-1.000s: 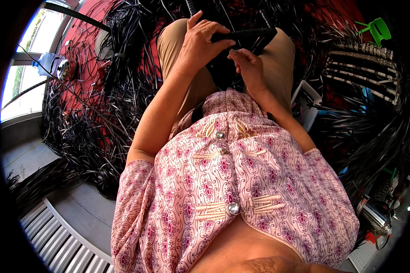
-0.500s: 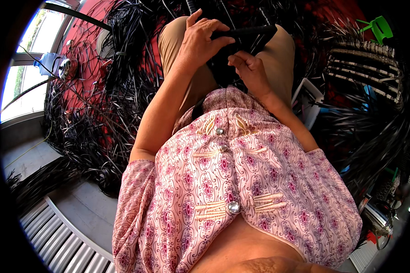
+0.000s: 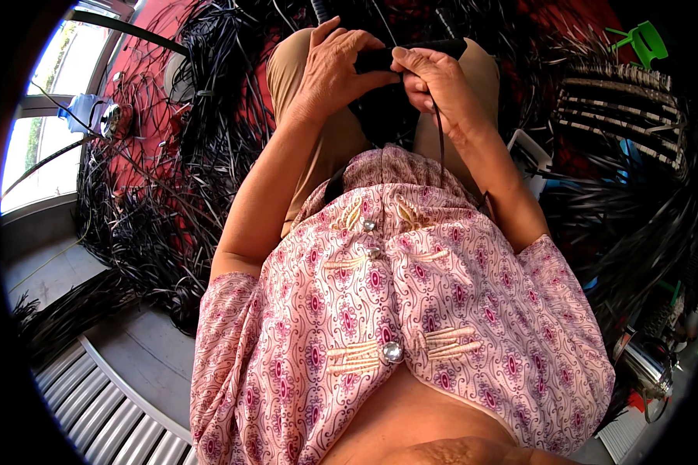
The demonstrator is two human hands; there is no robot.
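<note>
Between my knees is a black bar-like piece [image 3: 453, 47], dark against the dark strips behind it. My left hand [image 3: 332, 76] grips its left part, thumb below and fingers above, with the index finger raised. Right beside it, my right hand [image 3: 444, 87] is closed in a pinch on a thin black strip [image 3: 440, 128]. The strip's tail hangs from my fingers toward my lap. My right thumb and fingertip are close against the black piece; whether they touch it I cannot tell.
Heaps of black strips [image 3: 159, 232] cover the red floor covering [image 3: 136, 167] on the left. To the right are a banded bundle [image 3: 620, 116], a green plastic object [image 3: 645, 45], a pale bin [image 3: 529, 159] and a metal flask [image 3: 644, 368]. A white slatted surface [image 3: 108, 403] lies lower left.
My right hand has risen to the black piece, beside my left fingers, and a strip now shows hanging from it. The piece's right end has shifted slightly. My left hand keeps its place.
</note>
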